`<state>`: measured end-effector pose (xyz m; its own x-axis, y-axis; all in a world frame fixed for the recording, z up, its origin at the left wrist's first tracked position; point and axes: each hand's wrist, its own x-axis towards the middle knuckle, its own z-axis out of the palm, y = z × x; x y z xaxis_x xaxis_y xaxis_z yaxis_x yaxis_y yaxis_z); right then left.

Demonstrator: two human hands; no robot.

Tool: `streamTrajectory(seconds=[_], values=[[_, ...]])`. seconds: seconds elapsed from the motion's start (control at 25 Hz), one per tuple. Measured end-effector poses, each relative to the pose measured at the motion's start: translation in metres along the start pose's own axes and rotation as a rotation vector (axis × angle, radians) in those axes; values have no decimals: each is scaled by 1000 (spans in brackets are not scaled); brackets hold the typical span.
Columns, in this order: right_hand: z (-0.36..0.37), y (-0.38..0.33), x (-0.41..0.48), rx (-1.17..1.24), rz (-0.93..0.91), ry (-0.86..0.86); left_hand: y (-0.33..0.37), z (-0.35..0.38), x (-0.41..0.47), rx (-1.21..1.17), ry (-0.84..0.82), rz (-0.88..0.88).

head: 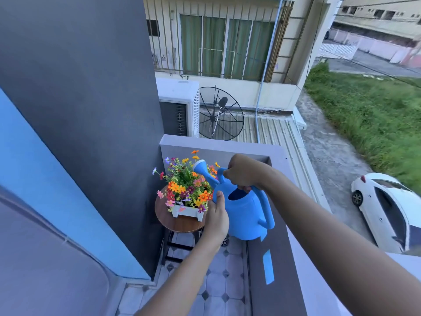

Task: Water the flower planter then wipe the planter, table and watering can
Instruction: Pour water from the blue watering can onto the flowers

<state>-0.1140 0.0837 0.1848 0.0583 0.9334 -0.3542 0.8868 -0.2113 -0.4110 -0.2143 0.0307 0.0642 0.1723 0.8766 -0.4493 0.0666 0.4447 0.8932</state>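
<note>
A blue watering can hangs in the air beside the round wooden table. My right hand is shut on its top handle. My left hand presses against the can's left side and supports it. The spout with its white-rimmed rose points up and left over the flowers. The white planter stands on the table, filled with orange, pink, red and purple flowers. No water is visible coming out of the spout.
The table stands in a narrow balcony corner between a dark grey wall and the grey parapet. The floor is tiled. Beyond the parapet are a satellite dish, an air-conditioning unit and a white car below.
</note>
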Motion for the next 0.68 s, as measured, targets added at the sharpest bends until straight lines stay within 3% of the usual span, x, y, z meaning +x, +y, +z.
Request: streamTrajectory(seconds=[0.36, 0.68], values=[[-2, -1, 0, 13, 54, -29, -6, -3, 5, -104, -38, 38], [-8, -8, -10, -45, 81, -56, -16, 2, 4, 46, -12, 98]])
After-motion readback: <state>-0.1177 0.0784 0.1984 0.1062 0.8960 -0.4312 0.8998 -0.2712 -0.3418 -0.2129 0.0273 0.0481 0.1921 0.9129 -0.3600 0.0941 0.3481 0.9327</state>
